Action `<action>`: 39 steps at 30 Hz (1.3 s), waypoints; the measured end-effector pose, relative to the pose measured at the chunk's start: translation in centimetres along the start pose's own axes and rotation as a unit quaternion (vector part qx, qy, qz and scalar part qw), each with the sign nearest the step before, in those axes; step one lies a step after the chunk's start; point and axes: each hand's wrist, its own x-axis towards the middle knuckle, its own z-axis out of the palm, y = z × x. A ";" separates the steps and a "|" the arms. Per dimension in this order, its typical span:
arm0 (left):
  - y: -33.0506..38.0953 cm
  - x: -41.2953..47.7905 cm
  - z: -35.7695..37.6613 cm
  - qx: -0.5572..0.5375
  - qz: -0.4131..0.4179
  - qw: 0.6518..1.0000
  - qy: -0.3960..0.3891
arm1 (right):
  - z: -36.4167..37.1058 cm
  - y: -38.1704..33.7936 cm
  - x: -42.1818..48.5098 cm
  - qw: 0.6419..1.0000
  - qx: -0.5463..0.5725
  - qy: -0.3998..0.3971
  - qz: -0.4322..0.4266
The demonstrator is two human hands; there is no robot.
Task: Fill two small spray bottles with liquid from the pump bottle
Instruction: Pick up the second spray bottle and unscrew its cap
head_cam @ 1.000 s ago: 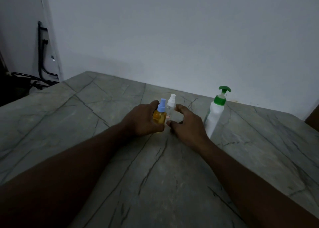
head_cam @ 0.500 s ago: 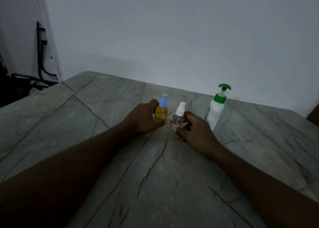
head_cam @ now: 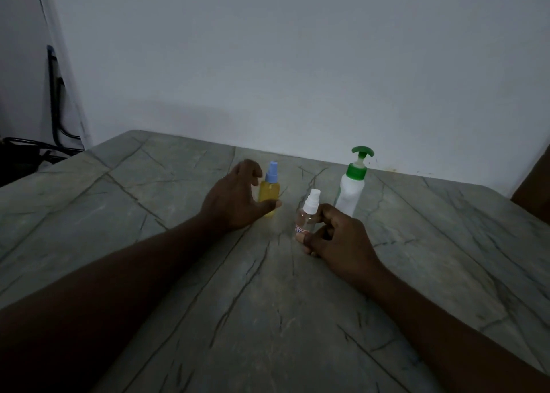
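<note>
Marble table [head_cam: 148, 184], left fingers [head_cam: 247, 169] loose beside yellow bottle [head_cam: 269, 194] — right fingers [head_cam: 327, 211] pinching clear bottle [head_cam: 306, 220]

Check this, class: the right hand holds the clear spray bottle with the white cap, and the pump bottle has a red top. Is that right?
Not quite. The head view shows the pump bottle has a green top, not red. The rest stands: the right hand holds the clear spray bottle with the white cap.

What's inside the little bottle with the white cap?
The clear bottle looks see-through, with no coloured liquid showing. The right hand has its grip on the lower part, so the bottom is hidden.
</note>
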 end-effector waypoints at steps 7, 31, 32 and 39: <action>5.9 -3.5 -0.6 -0.127 0.040 0.990 0.051 | 0.1 0.3 -0.2 0.997 -0.022 0.057 -0.046; 6.9 -3.7 1.1 -0.063 0.152 0.986 -0.033 | 0.0 0.9 0.1 0.973 0.024 0.211 -0.087; 7.0 -3.7 1.2 -0.063 0.163 0.984 -0.042 | -0.1 1.1 0.2 0.973 0.014 0.212 -0.088; 6.7 -3.7 1.3 -0.058 0.158 0.984 -0.053 | -0.1 1.7 0.3 0.973 -0.030 0.204 -0.105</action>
